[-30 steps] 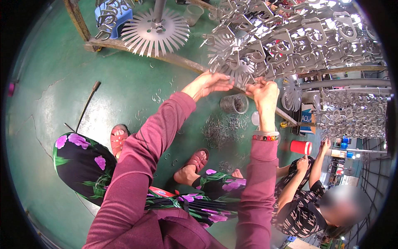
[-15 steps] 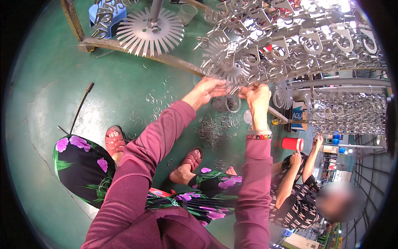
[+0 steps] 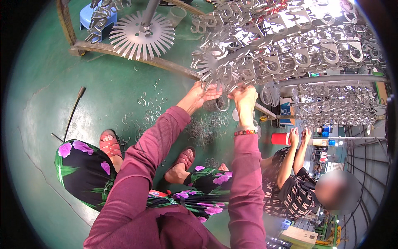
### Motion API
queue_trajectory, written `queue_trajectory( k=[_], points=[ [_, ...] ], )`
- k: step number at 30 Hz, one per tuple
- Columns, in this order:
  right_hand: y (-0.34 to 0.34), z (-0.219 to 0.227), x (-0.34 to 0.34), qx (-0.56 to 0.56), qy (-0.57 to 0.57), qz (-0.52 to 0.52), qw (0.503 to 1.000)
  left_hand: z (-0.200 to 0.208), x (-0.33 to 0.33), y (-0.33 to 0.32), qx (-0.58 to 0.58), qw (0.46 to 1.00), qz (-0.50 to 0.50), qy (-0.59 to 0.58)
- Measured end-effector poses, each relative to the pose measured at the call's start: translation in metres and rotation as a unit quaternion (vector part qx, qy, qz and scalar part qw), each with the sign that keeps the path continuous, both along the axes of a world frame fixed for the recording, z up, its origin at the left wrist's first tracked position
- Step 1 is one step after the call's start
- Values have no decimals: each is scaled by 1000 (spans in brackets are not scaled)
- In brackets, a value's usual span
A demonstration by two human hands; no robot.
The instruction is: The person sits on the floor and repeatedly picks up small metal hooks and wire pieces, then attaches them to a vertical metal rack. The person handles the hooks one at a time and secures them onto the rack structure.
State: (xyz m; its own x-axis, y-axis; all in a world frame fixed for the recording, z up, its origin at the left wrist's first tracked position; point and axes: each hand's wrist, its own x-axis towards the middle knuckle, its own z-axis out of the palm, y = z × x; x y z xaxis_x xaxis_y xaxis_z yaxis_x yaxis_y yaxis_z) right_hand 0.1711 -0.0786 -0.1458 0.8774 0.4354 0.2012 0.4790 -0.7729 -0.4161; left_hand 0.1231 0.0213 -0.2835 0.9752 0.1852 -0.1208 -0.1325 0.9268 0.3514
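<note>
At the lower end of a rack crowded with shiny flat metal hooks (image 3: 298, 58), both my hands are raised close together. My left hand (image 3: 202, 94) is palm up, its fingers curled together beside the blades of a slotted metal disc (image 3: 210, 66); what they hold is too small to make out. My right hand (image 3: 245, 99), with a beaded bracelet (image 3: 245, 133) at the wrist, has thumb and fingers pinched just under the hanging hooks. Whatever sits in that pinch is hidden. Below and between the hands stands a clear plastic tub (image 3: 222, 103) of small metal pieces.
Loose metal clips (image 3: 207, 128) lie heaped and scattered on the green floor. Another slotted disc (image 3: 143, 35) hangs over a metal frame bar (image 3: 137, 60), near a blue stool (image 3: 93, 20). On the right, a co-worker (image 3: 290, 186) handles a second hook rack (image 3: 336, 103); a red container (image 3: 280, 138) stands nearby.
The view has shifted slightly, so most things sit farther left. My hands stay at the rack's lower end with a similar finger pose. The co-worker's hands have come closer together.
</note>
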Motion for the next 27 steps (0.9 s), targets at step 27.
queue_trajectory(
  k=[27],
  points=[
    [2,0,-14,46,28,-52,997,11,-10,1,-26,997,-52,57]
  ],
)
